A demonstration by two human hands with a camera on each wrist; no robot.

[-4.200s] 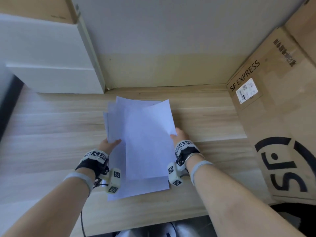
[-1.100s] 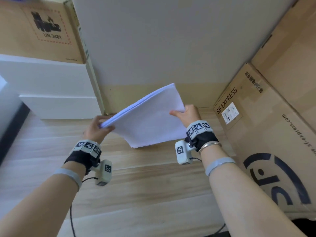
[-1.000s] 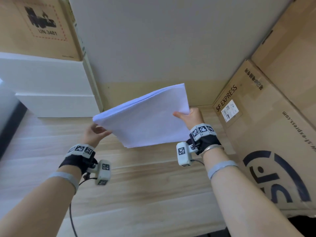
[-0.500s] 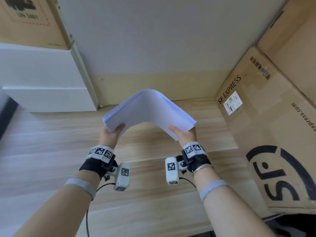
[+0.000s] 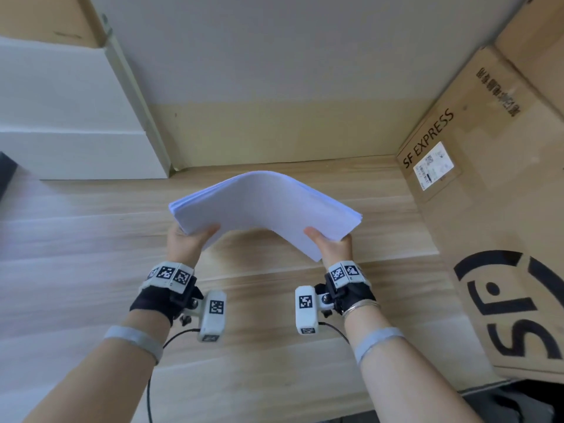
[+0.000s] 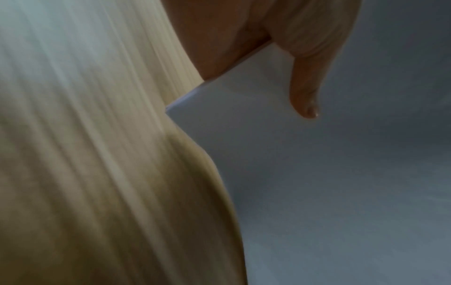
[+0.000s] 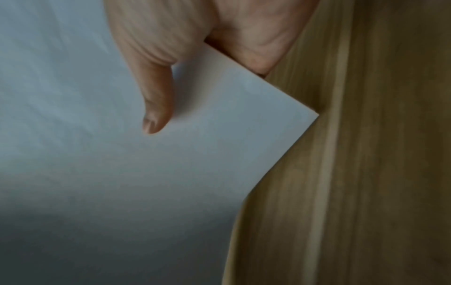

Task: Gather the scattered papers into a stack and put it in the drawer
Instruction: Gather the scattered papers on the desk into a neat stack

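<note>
A stack of white papers (image 5: 262,206) arches upward above the wooden desk (image 5: 91,270), held at its two near corners. My left hand (image 5: 190,239) pinches the left corner, thumb on top. My right hand (image 5: 331,244) pinches the right corner the same way. In the left wrist view the thumb lies over the paper stack (image 6: 317,183). The right wrist view shows my thumb pressed on the stack's corner (image 7: 146,164). A white drawer unit (image 5: 73,154) stands at the back left, its fronts closed.
A large SF Express cardboard box (image 5: 488,209) lines the right side of the desk. A grey wall panel (image 5: 274,56) closes the back. Another cardboard box (image 5: 45,19) sits on top of the white unit.
The scattered sheets were gathered, lifted and squared up. In the last second the stack came lower and nearer to me, and it now bows upward between both hands.
</note>
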